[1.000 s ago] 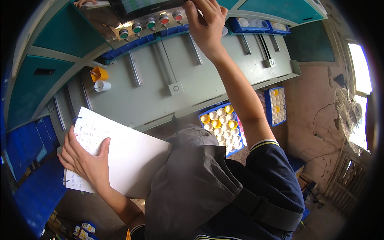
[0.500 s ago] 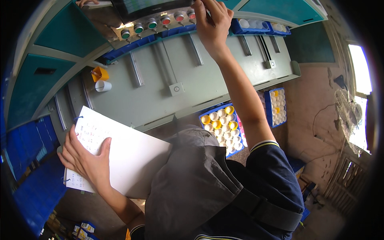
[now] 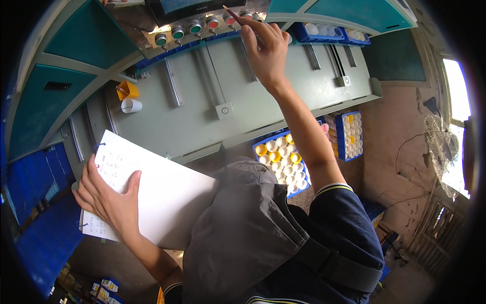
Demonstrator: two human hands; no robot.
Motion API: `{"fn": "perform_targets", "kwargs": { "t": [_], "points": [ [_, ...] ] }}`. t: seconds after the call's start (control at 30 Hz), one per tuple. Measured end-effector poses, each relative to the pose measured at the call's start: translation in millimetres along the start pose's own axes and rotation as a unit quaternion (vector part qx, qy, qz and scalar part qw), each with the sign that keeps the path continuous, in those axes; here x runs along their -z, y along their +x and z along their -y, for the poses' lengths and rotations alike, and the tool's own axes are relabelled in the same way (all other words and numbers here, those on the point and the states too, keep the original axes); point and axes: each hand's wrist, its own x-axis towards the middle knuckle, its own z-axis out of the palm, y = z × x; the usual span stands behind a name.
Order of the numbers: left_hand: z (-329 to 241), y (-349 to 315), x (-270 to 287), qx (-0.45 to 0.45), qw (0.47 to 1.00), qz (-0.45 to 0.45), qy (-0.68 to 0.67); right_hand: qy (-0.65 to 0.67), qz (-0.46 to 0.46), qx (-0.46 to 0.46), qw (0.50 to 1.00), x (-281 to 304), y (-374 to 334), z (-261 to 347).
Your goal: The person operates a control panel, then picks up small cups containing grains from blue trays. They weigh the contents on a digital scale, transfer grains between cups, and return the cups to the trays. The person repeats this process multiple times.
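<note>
My left hand (image 3: 114,202) holds a white notebook (image 3: 167,197) bound with blue ties at its left edge. The thumb lies on the page beside handwritten lines, and the lower part of the notebook passes behind the grey cap. A thin dark red pencil (image 3: 233,15) with a pale tip is pinched in my right hand (image 3: 268,50). This hand is raised in front of the control panel (image 3: 238,36), just below the screen (image 3: 179,5). The pencil's tip points up and left, over the row of green and red buttons (image 3: 212,23).
A grey-green machine bench (image 3: 197,91) with metal rails spans the middle. An orange container (image 3: 127,90) and a white cup (image 3: 131,106) stand at its left. Blue crates of round white and yellow pieces (image 3: 283,157) sit below its front edge. A fan (image 3: 440,142) is at right.
My right hand has drawn down and slightly back from the screen, and the pencil now shows. The notebook in my left hand has hardly moved.
</note>
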Motion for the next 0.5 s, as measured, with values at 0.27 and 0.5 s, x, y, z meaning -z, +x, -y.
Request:
{"fn": "perform_targets", "kwargs": {
  "t": [0.27,0.5],
  "points": [
    [-1.3,0.2,1.0,-0.005,1.0,-0.002,-0.002,0.011,0.006,-0.003,1.0,1.4,-4.3,0.1],
    [0.3,-0.6,-0.6,-0.003,1.0,-0.004,-0.001,0.031,-0.008,0.022,0.999,-5.0,1.1,4.5]
  ]
}}
